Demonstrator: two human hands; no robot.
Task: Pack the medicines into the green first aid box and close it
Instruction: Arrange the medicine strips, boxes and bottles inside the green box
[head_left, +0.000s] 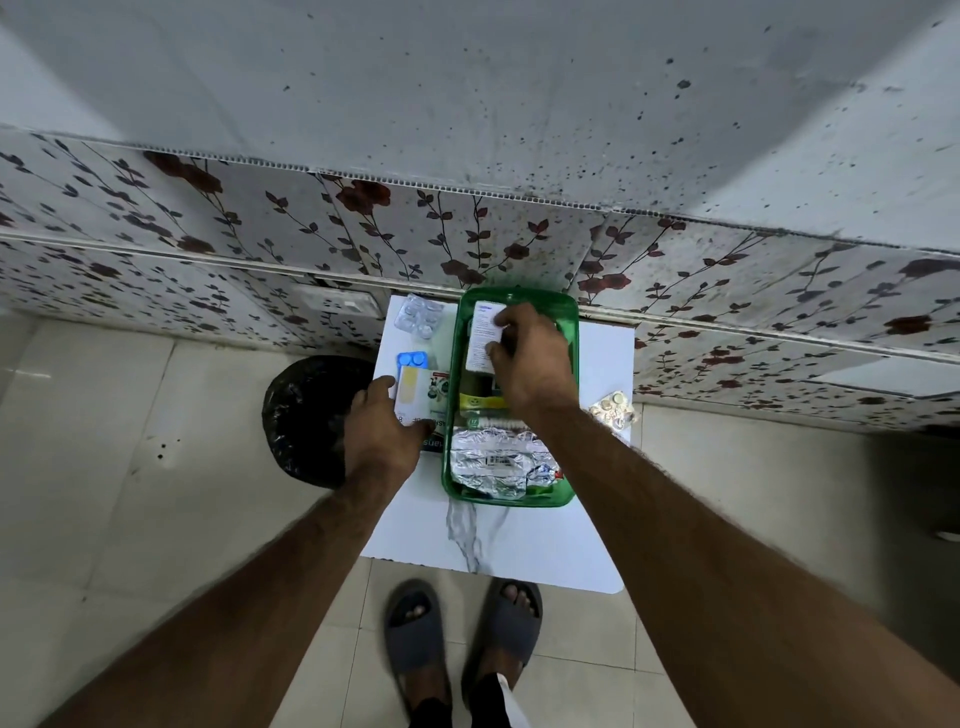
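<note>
The green first aid box (569, 332) lies open on a small white table (519, 545), holding silver foil strips (493, 460) and a yellow pack. My right hand (524, 358) is over the box's far half, shut on a white medicine carton (482, 332). To the left of the box, my left hand (382, 431) grips a white plaster box (423, 392) lying on the table. A blue blister strip (412, 358) and a clear blister pack (418, 314) lie beyond it. A gold tablet strip (613, 410) lies to the right of the box.
A black bin bag (301, 415) stands on the floor left of the table. A flower-patterned wall (208, 249) runs right behind the table. My two feet in dark slippers (462, 639) stand at the table's near edge on a tiled floor.
</note>
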